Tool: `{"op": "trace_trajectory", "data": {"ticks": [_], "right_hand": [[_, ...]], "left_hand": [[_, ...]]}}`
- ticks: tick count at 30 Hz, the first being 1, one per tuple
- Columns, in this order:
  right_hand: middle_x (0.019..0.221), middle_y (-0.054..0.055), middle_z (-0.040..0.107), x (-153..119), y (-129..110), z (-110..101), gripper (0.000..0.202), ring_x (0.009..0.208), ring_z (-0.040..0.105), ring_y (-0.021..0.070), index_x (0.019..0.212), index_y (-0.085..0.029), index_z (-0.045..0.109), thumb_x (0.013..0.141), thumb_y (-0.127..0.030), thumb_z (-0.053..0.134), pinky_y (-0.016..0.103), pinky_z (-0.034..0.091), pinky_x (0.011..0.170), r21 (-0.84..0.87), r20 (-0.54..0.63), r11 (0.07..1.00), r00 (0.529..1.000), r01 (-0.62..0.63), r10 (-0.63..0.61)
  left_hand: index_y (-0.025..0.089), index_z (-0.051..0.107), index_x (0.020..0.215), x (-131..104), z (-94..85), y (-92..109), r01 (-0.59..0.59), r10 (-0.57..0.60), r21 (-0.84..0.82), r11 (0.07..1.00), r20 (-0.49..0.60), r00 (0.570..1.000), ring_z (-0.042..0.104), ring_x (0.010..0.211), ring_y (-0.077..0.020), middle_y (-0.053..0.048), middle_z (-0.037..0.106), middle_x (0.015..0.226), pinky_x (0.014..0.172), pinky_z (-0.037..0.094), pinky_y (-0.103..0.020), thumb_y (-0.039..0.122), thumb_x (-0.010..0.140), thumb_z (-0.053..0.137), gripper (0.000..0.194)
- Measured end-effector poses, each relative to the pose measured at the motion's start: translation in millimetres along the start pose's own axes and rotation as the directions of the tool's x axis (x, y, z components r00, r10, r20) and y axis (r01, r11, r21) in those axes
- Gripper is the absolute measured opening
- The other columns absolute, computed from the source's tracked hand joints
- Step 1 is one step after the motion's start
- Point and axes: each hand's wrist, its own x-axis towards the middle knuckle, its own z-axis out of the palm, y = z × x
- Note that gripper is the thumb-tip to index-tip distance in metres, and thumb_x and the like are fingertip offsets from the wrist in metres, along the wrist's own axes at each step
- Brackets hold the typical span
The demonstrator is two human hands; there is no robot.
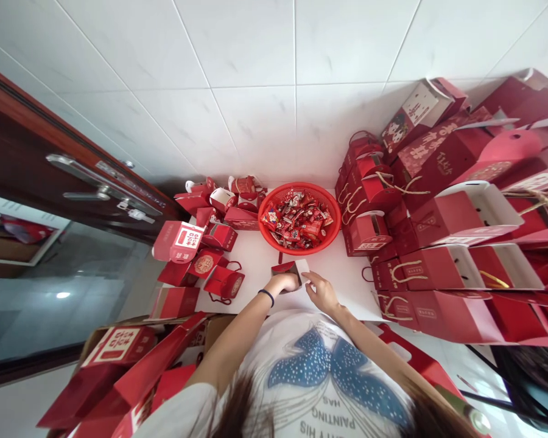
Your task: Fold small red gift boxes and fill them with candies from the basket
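Near the front edge of the white table, a small red gift box (283, 266) with a raised white flap (302, 266) lies in my left hand (285, 283), whose fingers are curled round it. My right hand (322, 292) is at the flap's right side, thumb and forefinger close together at its edge. Just beyond the box stands a round red plastic basket (300, 247) full of red-wrapped candies (296, 219).
Several small red gift boxes (221, 236) stand on the left of the white table (260, 249). Stacked red boxes with rope handles (456, 261) fill the right side. More boxes (123, 347) lie in a carton at lower left. A dark door (73, 170) stands at left.
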Motion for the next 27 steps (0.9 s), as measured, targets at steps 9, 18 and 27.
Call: {"op": "trace_trajectory", "data": {"ticks": [9, 18, 27], "right_hand": [[0.119, 0.008, 0.069, 0.4, 2.0, 3.1, 0.043, 0.096, 0.07, 0.0186, 0.115, -0.023, 0.071, 0.081, -0.011, 0.048, 0.033, 0.058, 0.086, 0.075, -0.052, 0.997, 0.999, 0.0, 0.003], [0.113, 0.008, 0.071, 3.6, 1.6, 3.9, 0.042, 0.093, 0.07, 0.0182, 0.111, -0.022, 0.071, 0.08, -0.008, 0.047, 0.033, 0.058, 0.085, 0.125, -0.067, 0.992, 0.997, -0.025, 0.033], [0.108, 0.007, 0.073, 8.2, 2.8, 7.0, 0.039, 0.091, 0.07, 0.0178, 0.108, -0.021, 0.072, 0.08, -0.01, 0.046, 0.032, 0.058, 0.082, 0.171, -0.105, 0.984, 0.992, -0.05, 0.069]], "left_hand": [[0.011, 0.069, 0.079, -6.3, 3.6, 4.7, 0.077, -0.081, 0.062, 0.995, 0.074, 0.994, 0.069, 0.072, -0.0271, -0.016, 0.073, 0.075, 0.062, 0.051, -0.031, 0.013, 0.078, 0.057, 0.012], [0.013, 0.067, 0.083, -6.6, 3.6, 1.5, 0.046, -0.046, -0.009, 0.999, 0.02, 0.999, 0.068, 0.07, -0.0232, -0.013, 0.073, 0.077, 0.061, 0.05, -0.029, 0.016, 0.082, 0.054, 0.013], [0.013, 0.065, 0.078, -5.1, 8.1, 3.7, -0.001, 0.0, -0.059, 0.998, -0.024, 1.0, 0.067, 0.07, -0.0219, -0.013, 0.072, 0.081, 0.065, 0.049, -0.029, 0.014, 0.084, 0.053, 0.013]]}}
